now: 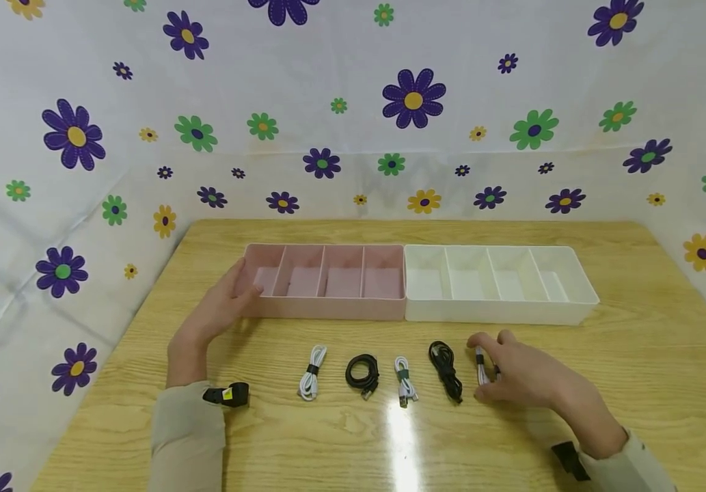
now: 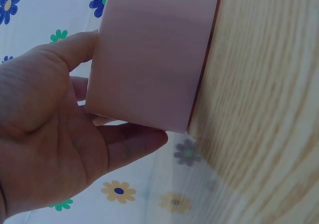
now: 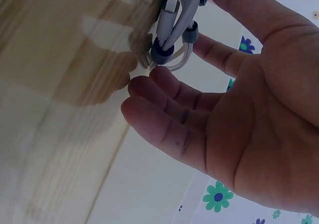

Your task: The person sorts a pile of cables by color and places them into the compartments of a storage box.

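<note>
My left hand [image 1: 214,307] grips the left end of a pink divided storage box [image 1: 328,309]; in the left wrist view the thumb lies along one side of the box's end wall [image 2: 154,55] and the fingers bend round its corner. Near the right side of the table, my right hand [image 1: 527,372] pinches a bundled white charging cable [image 1: 481,369] with dark ties between thumb and fingers. Seen from the right wrist, the cable [image 3: 187,17] sits by the thumb and index finger, while the other fingers curl loosely below it.
A white divided box [image 1: 494,312] stands against the pink box's right end. In front lie a white cable [image 1: 309,379], a coiled black cable [image 1: 353,379], a white cable with a green tie [image 1: 404,383] and a black cable [image 1: 446,372]. Flowered cloth [image 1: 353,82] hangs behind the table.
</note>
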Motion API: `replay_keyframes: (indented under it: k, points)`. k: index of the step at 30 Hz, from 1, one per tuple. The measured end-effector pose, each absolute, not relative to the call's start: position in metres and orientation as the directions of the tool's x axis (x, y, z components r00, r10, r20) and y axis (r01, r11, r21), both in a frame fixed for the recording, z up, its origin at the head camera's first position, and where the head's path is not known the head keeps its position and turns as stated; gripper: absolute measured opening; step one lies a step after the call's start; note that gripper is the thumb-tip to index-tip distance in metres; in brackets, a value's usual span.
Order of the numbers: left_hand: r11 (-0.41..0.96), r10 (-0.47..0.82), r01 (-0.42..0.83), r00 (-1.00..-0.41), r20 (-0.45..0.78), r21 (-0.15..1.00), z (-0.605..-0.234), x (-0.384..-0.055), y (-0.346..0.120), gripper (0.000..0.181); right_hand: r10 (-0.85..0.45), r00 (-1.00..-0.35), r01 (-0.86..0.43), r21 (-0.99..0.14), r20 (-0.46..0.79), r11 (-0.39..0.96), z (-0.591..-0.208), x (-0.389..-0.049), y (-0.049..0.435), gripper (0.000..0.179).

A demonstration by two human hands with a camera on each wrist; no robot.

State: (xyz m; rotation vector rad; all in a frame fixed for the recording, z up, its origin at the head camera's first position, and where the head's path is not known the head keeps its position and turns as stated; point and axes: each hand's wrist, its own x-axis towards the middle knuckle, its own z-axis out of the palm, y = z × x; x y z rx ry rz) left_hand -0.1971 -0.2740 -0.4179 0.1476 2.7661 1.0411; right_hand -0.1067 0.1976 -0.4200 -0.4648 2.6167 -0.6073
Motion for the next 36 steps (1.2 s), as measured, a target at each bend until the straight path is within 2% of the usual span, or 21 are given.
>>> replay_keyframes:
  k: [17, 23, 28, 36]
  points:
    - [0.744, 0.145, 0.006, -0.978, -0.152, 0.668, -0.414, -0.196, -0.272, 0.078, -0.413, -0.854, -0.216, -0.506, -0.317, 0.835, -0.421, -0.11, 0.201, 0.051]
    - [0.748, 0.154, 0.011, -0.976, -0.157, 0.663, -0.414, -0.195, -0.272, 0.078, -0.455, -0.847, -0.265, -0.526, -0.274, 0.808, -0.42, -0.112, 0.204, 0.045]
    - [0.751, 0.146, 0.003, -0.976, -0.162, 0.66, -0.414, -0.196, -0.272, 0.08, -0.482, -0.843, -0.295, -0.546, -0.237, 0.784, -0.419, -0.114, 0.207, 0.047]
    - [0.758, 0.144, 0.002, -0.976, -0.165, 0.652, -0.416, -0.197, -0.272, 0.081, -0.477, -0.844, -0.277, -0.563, -0.246, 0.779, -0.418, -0.115, 0.208, 0.048]
